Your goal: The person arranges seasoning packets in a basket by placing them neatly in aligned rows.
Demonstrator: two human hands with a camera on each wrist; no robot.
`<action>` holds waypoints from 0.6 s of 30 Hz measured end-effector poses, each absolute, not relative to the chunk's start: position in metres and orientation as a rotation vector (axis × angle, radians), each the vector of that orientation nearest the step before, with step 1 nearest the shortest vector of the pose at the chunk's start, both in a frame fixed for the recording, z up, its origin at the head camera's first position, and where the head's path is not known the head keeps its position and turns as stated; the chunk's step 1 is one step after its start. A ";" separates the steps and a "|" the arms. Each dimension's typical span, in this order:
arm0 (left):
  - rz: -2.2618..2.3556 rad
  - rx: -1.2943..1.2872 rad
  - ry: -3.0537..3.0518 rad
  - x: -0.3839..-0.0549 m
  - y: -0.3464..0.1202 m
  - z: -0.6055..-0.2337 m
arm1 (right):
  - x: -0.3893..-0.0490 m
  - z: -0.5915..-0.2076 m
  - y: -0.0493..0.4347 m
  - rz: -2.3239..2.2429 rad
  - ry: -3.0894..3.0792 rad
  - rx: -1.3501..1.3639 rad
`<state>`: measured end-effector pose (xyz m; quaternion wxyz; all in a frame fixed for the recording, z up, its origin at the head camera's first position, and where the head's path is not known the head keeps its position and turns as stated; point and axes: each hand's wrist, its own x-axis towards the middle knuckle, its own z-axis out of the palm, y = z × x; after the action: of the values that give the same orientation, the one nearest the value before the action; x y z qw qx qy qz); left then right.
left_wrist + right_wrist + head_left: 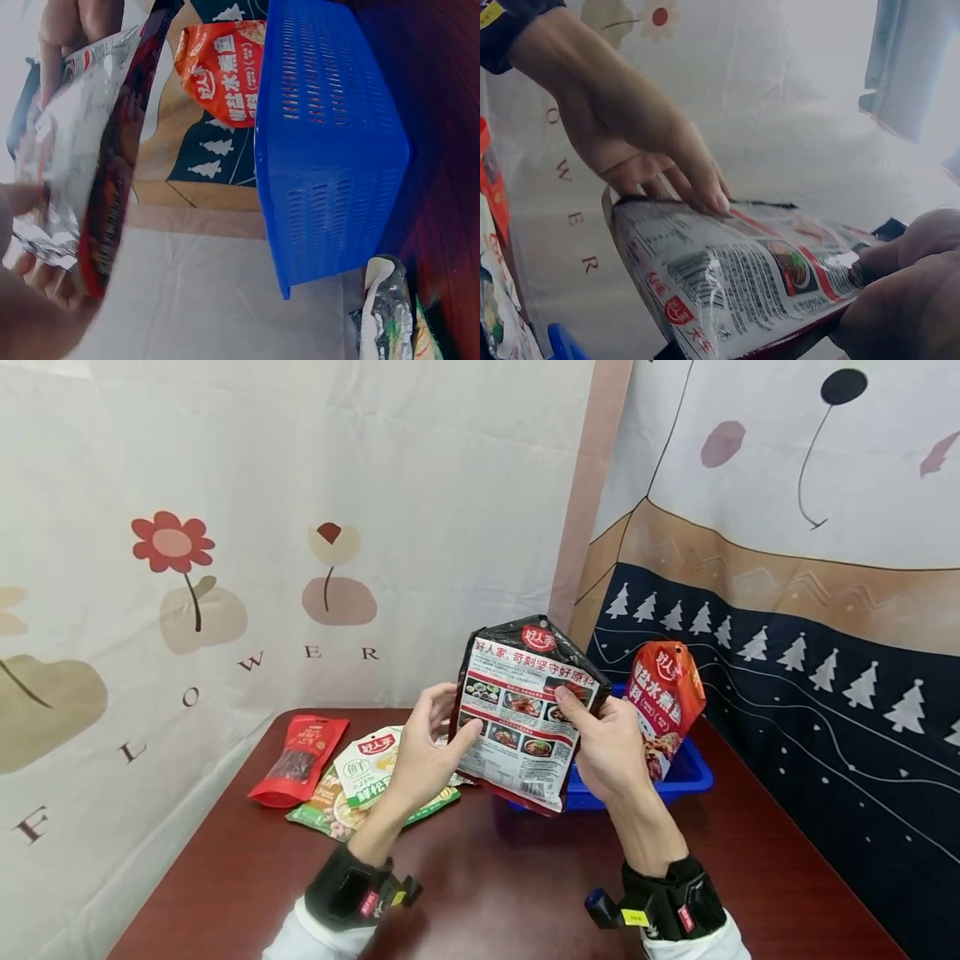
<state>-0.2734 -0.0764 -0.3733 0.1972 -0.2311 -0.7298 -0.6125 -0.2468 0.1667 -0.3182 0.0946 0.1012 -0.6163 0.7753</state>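
Between both hands a black seasoning packet (517, 714) is held up, its white printed back with food pictures facing the head camera. My left hand (427, 747) grips its left edge, thumb on the printed side and fingers behind. On the opposite edge my right hand (611, 743) pinches it with the thumb across the front. Behind the right hand stands a blue basket (686, 772), from which an orange-red packet (663, 706) leans up. The right wrist view shows the packet's barcode (697, 277) near one corner.
On the table (495, 893), left of the basket, lie a red pouch (298, 762), a white-and-green packet (367, 764) and a green-and-orange packet (322, 806) partly beneath it. A silvery packet (388, 307) lies near the basket. Printed curtains (450, 527) hang behind the table.
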 end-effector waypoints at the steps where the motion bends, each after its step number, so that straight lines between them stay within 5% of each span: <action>1: -1.613 -0.624 -2.011 -0.272 -0.074 -0.373 | -0.247 -0.318 0.166 2.305 -1.806 0.268; 9: -1.047 -0.822 -1.796 -0.246 -0.034 -0.378 | -0.246 -0.321 0.157 2.374 -1.529 0.191; 18: -0.794 -0.699 -2.116 -0.221 0.000 -0.405 | -0.239 -0.326 0.145 2.382 -1.451 0.258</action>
<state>-0.2208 0.0000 -0.4049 0.3783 -0.2735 -0.8280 -0.3106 -0.2394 0.1452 -0.3262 0.1697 0.0909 -0.5106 0.8380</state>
